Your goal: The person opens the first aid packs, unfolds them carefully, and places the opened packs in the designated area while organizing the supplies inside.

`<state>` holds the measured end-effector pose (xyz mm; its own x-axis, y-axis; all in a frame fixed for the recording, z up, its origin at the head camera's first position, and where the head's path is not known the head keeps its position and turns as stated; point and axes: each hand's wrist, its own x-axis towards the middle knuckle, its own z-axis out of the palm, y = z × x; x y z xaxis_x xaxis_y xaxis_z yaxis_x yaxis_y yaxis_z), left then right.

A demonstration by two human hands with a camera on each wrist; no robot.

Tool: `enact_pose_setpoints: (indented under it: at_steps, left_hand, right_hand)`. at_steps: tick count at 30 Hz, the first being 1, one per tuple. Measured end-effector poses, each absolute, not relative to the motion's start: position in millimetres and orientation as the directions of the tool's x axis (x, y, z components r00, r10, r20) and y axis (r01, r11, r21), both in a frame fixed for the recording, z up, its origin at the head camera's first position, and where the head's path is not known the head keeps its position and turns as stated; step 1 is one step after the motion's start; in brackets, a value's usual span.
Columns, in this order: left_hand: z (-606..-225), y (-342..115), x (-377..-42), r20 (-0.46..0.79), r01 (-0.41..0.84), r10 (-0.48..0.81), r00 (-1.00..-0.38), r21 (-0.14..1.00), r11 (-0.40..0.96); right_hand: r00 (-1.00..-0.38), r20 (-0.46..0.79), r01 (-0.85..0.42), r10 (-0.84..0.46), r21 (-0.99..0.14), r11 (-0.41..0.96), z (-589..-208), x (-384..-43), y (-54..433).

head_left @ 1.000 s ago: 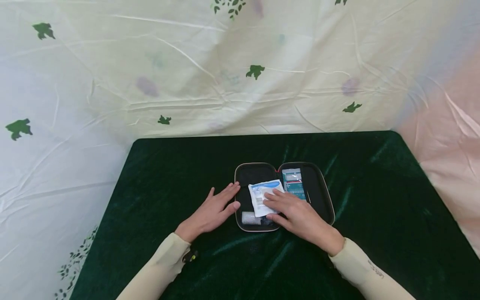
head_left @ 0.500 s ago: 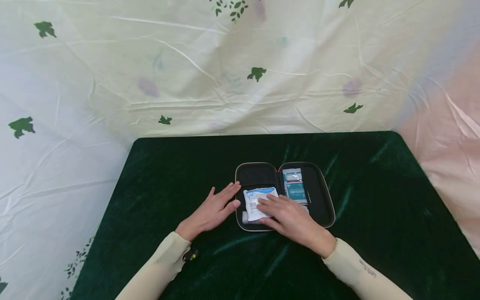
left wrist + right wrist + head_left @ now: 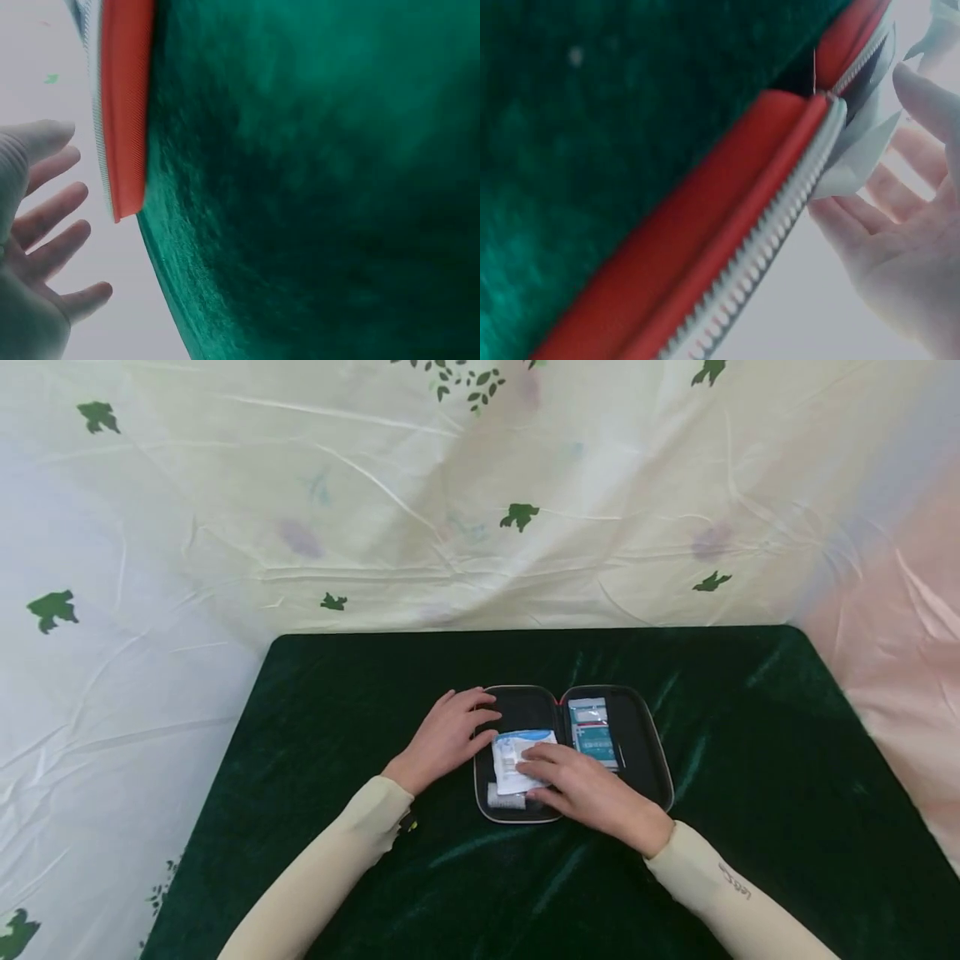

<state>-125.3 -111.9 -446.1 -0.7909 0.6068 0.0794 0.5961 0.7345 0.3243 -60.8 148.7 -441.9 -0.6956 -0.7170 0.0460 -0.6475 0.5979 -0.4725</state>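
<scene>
An open zippered case point(image 3: 521, 703), black inside, lies with its two halves spread apart. Its outside shows red in the right wrist view, where the zipper edge point(image 3: 761, 247) runs close by. My right hand point(image 3: 596, 793) lies over a white and blue packet point(image 3: 512, 764) in the left half, its fingers touching the top. Part of the packet is hidden under those fingers. My left hand point(image 3: 446, 735) is at the left rim with its fingers extended and spread; in the left wrist view it looks empty. Below the packet shows a whitish roll point(image 3: 506, 795).
Teal and white packets point(image 3: 594, 735) lie in the right half of the case, with a thin light strip beside them. Dark green velvet point(image 3: 360, 685) covers the table. A pale printed cloth point(image 3: 420, 527) hangs behind.
The white packet has shifted left and settled into the left half, my right hand moving with it. My left hand has gone up along the rim toward the far left corner.
</scene>
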Motion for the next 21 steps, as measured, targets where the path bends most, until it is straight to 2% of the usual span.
enact_pose_setpoints:
  at_steps: [8, 11, 14, 18, 21]
  left_hand:
    - [-448.3, -102.5, -144.9, 0.014, 0.661, 0.67, -0.742, 0.184, 0.727]
    - [-448.5, -99.6, -147.7, 0.006, 0.675, 0.684, -0.729, 0.166, 0.718]
    - [-449.8, -97.5, -149.5, 0.008, 0.652, 0.666, -0.746, 0.208, 0.729]
    - [-449.8, -97.2, -150.8, -0.002, 0.568, 0.606, -0.795, 0.347, 0.746]
    - [-448.6, -97.6, -151.9, -0.025, 0.523, 0.587, -0.809, 0.426, 0.739]
  right_hand:
    - [-0.701, -0.013, -0.612, -0.713, -0.502, 0.611, -438.1, -64.4, 151.3]
    - [-0.7, -0.021, -0.609, -0.714, -0.505, 0.612, -438.7, -64.1, 152.5]
    - [-0.699, -0.024, -0.611, -0.715, -0.501, 0.613, -439.8, -63.7, 153.4]
    - [-0.699, -0.031, -0.609, -0.715, -0.497, 0.618, -440.9, -63.8, 153.6]
    - [-0.701, -0.039, -0.605, -0.712, -0.495, 0.623, -441.6, -64.6, 153.0]
